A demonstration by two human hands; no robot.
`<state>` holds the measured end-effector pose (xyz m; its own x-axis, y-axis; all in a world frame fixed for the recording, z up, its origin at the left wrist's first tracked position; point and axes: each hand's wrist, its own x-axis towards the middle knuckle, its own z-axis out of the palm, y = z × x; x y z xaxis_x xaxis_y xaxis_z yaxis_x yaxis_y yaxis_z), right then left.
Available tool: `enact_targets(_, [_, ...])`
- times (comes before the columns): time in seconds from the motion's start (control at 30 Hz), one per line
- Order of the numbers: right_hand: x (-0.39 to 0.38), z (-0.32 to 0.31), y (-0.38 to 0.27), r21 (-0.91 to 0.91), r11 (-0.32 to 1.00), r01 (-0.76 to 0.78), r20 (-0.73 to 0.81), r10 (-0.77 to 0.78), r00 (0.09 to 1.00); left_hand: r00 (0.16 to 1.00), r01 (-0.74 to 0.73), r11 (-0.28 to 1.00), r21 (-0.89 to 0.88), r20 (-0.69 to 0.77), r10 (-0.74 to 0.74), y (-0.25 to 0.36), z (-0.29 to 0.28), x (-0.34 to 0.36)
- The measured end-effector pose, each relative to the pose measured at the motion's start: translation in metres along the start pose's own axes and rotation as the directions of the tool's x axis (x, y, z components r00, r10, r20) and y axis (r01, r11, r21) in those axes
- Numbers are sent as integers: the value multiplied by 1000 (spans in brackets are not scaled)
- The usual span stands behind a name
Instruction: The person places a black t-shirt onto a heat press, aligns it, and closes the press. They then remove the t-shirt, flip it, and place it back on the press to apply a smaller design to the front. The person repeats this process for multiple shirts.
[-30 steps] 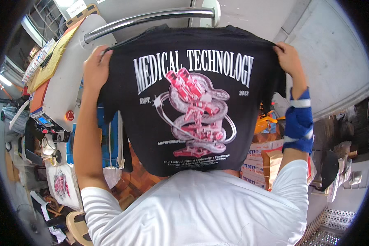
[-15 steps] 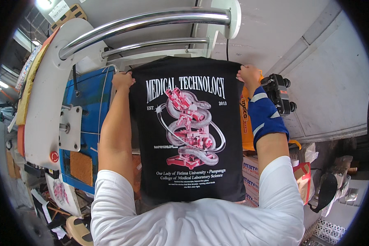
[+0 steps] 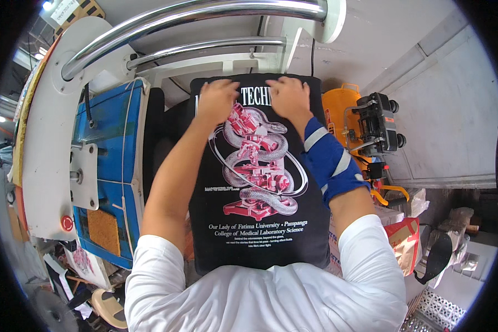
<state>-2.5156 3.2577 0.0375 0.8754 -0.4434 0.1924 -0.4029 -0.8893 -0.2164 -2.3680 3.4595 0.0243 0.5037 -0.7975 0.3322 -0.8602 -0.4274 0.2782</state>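
Observation:
A black T-shirt [image 3: 250,171] lies face up and spread out in front of me over a flat, round-cornered support, which the cloth hides. Its print shows a red-pink microscope wrapped by a grey snake, with white lettering above and below. My left hand [image 3: 218,102] rests on the upper left of the shirt, fingers stretched out over the lettering. On the upper right, my right hand [image 3: 291,98] lies on the cloth in the same way, fingers extended and a little blurred. Neither hand grips the fabric. A blue sleeve with white stripes [image 3: 332,160] covers my right forearm.
Curved chrome bars [image 3: 199,25] of a white press frame arch beyond the shirt. At the left stands a blue panel [image 3: 108,133] beside a white arm with a red button [image 3: 66,223]. An orange compressor tank [image 3: 337,102] and a red-and-tan bag [image 3: 403,243] are at the right.
Both hands have let go of the shirt's upper corners and moved inward onto its top. The shirt, held stretched before, now lies over the support with its edges folded down.

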Motion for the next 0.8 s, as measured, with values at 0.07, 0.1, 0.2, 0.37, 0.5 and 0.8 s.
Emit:
enact_targets(0.07, [17,-14,27,-98,947,-305,-2,307,952,944,299,943,146,-191,-270,-35,-12,1])
enact_targets(0.1, [20,-20,48,-114,869,-481,-58,477,877,848,524,828,199,-205,-488,-34,-24,6])
enact_targets(0.2, [44,15,143,467,479,-743,165,779,605,484,871,463,-160,130,-865,-107,-14,20])
enact_targets(0.37, [45,-9,121,399,513,-760,193,763,616,519,840,511,-183,-6,-855,-93,-22,16])
enact_targets(0.5, [34,-22,115,422,548,-723,147,745,651,547,819,550,-164,-66,-834,-69,-28,19])
enact_targets(0.8, [-11,15,-19,24,973,228,-111,-224,968,988,-109,994,27,-103,111,42,18,17])
